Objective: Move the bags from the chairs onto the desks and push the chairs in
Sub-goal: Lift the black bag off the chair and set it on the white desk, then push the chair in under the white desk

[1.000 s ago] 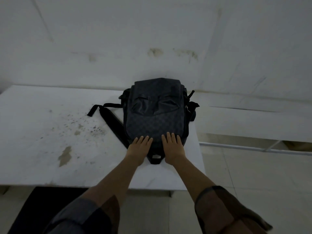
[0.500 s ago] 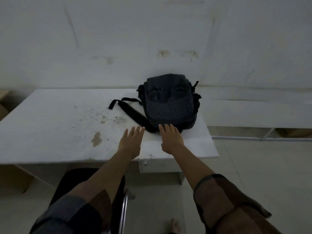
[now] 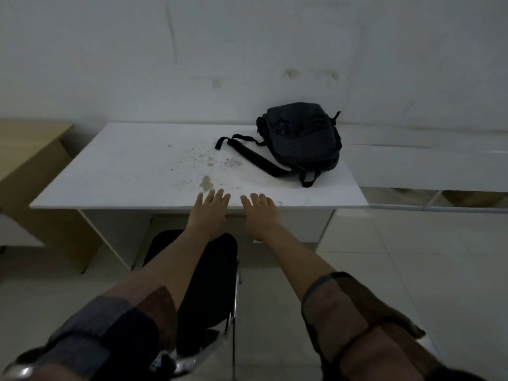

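A dark backpack lies flat at the back right of the white desk, one strap trailing to the left. My left hand and my right hand hover side by side over the desk's front edge, palms down, fingers spread, holding nothing and well short of the bag. Below my arms stands a black chair with a chrome frame, its seat partly under the desk's front and partly hidden by my left forearm.
A wooden desk stands at the left. A second white desk runs along the wall at the right. The white desk's top carries brown stains. Pale tiled floor spreads to the right of the chair.
Both hands have come off the backpack and drawn back to the desk's front edge. The view has pulled away from the desk, bringing the chair into sight.
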